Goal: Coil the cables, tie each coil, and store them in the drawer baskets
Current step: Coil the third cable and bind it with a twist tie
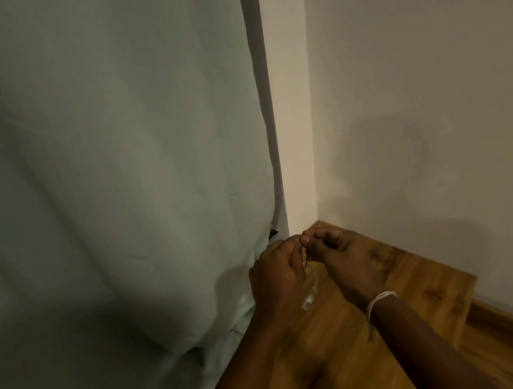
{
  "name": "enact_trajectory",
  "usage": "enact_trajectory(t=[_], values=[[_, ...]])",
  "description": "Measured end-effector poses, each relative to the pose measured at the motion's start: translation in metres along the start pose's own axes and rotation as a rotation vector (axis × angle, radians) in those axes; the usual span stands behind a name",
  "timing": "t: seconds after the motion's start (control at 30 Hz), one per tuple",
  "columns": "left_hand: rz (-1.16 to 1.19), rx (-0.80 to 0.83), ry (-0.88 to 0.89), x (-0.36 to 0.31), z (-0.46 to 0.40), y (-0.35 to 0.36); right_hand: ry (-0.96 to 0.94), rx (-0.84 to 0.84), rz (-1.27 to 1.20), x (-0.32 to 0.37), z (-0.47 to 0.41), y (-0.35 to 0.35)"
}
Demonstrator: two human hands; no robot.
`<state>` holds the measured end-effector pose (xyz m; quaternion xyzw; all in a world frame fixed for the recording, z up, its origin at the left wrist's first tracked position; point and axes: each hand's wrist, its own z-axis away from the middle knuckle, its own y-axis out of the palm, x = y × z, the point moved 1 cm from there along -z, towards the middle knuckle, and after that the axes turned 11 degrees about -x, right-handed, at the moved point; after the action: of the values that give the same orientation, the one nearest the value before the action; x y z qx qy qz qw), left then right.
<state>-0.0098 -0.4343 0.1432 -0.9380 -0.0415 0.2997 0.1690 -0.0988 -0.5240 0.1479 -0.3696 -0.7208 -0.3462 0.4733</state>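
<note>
A: Thin pale cable (314, 280), white plug end hanging between my hands, above the wooden floor (351, 339) near the grey-green cloth (106, 169). Left hand (277, 282) and right hand (345, 259) pinch narrow on something small and dark at the top; likely the tie.

B: Drawer baskets?

A: Not in view. I'd keep the loops pinched while cinching, or they'll spring loose.

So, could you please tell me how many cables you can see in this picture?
1. A pale cable hangs between the left hand and the right hand, its plug end dangling below them. Others may be hidden behind the grey-green curtain.
</note>
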Motion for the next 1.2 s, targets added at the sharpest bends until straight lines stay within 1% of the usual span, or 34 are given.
enact_trajectory(t=[0.1, 0.27, 0.37, 0.53, 0.7, 1.0, 1.2], values=[[-0.003, -0.002, 0.003, -0.003, -0.001, 0.001, -0.027, -0.005, 0.042, 0.0, 0.0, 0.0], [-0.034, -0.005, -0.003, -0.009, -0.007, 0.002, -0.036, -0.048, 0.012, 0.006, 0.0, 0.002], [-0.027, -0.018, 0.021, -0.016, -0.012, 0.001, -0.079, -0.085, 0.005, 0.013, -0.003, 0.002], [-0.006, -0.004, 0.001, -0.022, -0.017, 0.002, -0.128, -0.105, 0.093, 0.016, -0.01, 0.002], [0.0, -0.013, -0.004, -0.027, -0.02, 0.0, -0.144, -0.105, 0.111, 0.02, -0.012, -0.001], [0.023, 0.008, -0.04, -0.035, -0.027, 0.003, -0.146, -0.149, 0.018, 0.036, -0.011, -0.002], [0.054, -0.044, 0.011, -0.045, -0.028, 0.002, -0.153, -0.114, -0.024, 0.047, -0.01, -0.01]])
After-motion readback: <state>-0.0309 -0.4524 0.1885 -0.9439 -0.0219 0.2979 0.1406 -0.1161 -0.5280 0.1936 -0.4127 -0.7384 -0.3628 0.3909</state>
